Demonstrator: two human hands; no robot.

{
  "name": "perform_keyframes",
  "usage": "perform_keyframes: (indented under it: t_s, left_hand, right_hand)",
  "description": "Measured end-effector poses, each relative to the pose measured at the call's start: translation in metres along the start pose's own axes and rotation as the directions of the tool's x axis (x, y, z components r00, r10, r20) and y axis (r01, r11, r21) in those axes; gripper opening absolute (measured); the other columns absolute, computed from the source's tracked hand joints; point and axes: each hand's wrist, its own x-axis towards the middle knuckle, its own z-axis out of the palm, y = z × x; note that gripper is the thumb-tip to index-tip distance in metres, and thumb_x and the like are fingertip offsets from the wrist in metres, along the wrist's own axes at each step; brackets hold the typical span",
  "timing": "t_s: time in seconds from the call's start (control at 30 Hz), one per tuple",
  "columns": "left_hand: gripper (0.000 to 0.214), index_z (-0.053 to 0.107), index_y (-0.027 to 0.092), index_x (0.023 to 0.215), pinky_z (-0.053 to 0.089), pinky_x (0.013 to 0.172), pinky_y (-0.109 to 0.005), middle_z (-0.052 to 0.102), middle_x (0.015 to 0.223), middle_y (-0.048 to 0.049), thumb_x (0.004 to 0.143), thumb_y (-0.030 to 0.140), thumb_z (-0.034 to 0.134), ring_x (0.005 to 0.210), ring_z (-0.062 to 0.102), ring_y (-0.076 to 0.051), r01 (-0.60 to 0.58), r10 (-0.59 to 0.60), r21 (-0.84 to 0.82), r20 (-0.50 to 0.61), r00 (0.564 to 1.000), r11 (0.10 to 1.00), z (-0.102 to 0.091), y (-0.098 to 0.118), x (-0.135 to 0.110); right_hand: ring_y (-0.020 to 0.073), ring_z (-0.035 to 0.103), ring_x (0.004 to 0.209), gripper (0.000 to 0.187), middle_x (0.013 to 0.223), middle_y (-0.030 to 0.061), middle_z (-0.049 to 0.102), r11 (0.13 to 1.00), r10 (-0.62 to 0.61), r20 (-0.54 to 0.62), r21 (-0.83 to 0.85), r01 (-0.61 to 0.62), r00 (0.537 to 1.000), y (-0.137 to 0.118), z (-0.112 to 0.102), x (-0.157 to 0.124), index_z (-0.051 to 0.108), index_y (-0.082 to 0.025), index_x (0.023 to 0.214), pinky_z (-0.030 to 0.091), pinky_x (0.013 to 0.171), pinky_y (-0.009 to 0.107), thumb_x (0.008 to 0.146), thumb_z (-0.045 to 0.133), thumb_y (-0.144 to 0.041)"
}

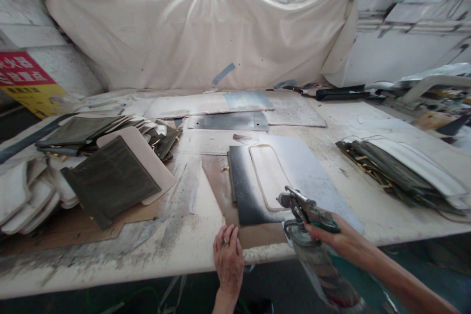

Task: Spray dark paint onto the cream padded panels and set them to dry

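My right hand (327,229) grips the handle of a metal spray gun (300,206), with a cup hanging below it past the table edge. The gun's nozzle points left, just over the lower end of a pale panel with a rounded outline (270,176). That panel lies on a dark sheet with a pale, powdery-looking band (246,196), beside a large white sheet (312,167). My left hand (228,250) rests at the table's front edge, its fingers lying on a brown board (257,236) beneath the dark sheet. It holds nothing that I can see.
On the left lie a dark green flat piece (117,176), a heap of similar pieces (79,132) and pale rounded panels (29,196). Another dark green stack with gold-coloured metal parts (397,171) lies right. A cloth (202,39) hangs behind the table; a machine (434,91) stands far right.
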Motion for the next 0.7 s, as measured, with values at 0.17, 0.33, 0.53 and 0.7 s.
perform_keyframes:
  t_s: [0.17,0.33,0.53,0.7]
  left_hand:
    - [0.033,0.058,0.017,0.109,0.040,0.092,-0.037,0.062,0.112,-0.0038,0.081,0.010,0.045,0.111,0.048,-0.022,0.014,-0.014,-0.007,0.002,1.000,1.000,0.000,-0.001,0.000]
    - [0.032,0.058,0.017,0.109,0.040,0.092,-0.037,0.062,0.112,-0.0043,0.080,0.010,0.046,0.111,0.048,-0.022,0.008,-0.008,0.001,-0.007,1.000,1.000,-0.001,0.001,0.002]
    - [0.032,0.059,0.018,0.109,0.041,0.090,-0.037,0.062,0.112,-0.0047,0.080,0.010,0.045,0.109,0.050,-0.022,0.023,-0.023,-0.013,-0.011,1.000,1.000,-0.003,0.002,0.001]
    - [0.032,0.059,0.019,0.108,0.041,0.090,-0.038,0.062,0.111,-0.0048,0.080,0.010,0.046,0.109,0.050,-0.023,0.027,-0.027,-0.034,-0.011,1.000,0.999,-0.003,0.002,0.001]
  right_hand:
    - [0.0138,0.044,0.059,0.015,0.059,-0.0022,0.049,1.000,0.027,0.028,0.008,-0.027,0.999,-0.003,0.000,0.000,0.052,-0.019,0.063,0.036,0.056,0.026,0.072,0.055,-0.031]
    - [0.0136,0.044,0.058,0.019,0.057,-0.0018,0.047,0.999,0.036,0.003,0.000,-0.036,0.999,-0.003,0.001,-0.001,0.050,-0.019,0.059,0.036,0.054,0.026,0.072,0.054,-0.033]
    - [0.0148,0.046,0.059,0.014,0.058,-0.0011,0.050,0.999,0.036,-0.027,0.028,-0.035,0.999,-0.005,-0.001,-0.003,0.054,-0.020,0.061,0.038,0.055,0.027,0.070,0.057,-0.030]
    - [0.0148,0.045,0.061,0.014,0.062,-0.0018,0.050,0.999,0.031,0.046,0.030,-0.033,0.998,-0.007,-0.001,-0.011,0.054,-0.018,0.070,0.036,0.057,0.027,0.072,0.053,-0.032]
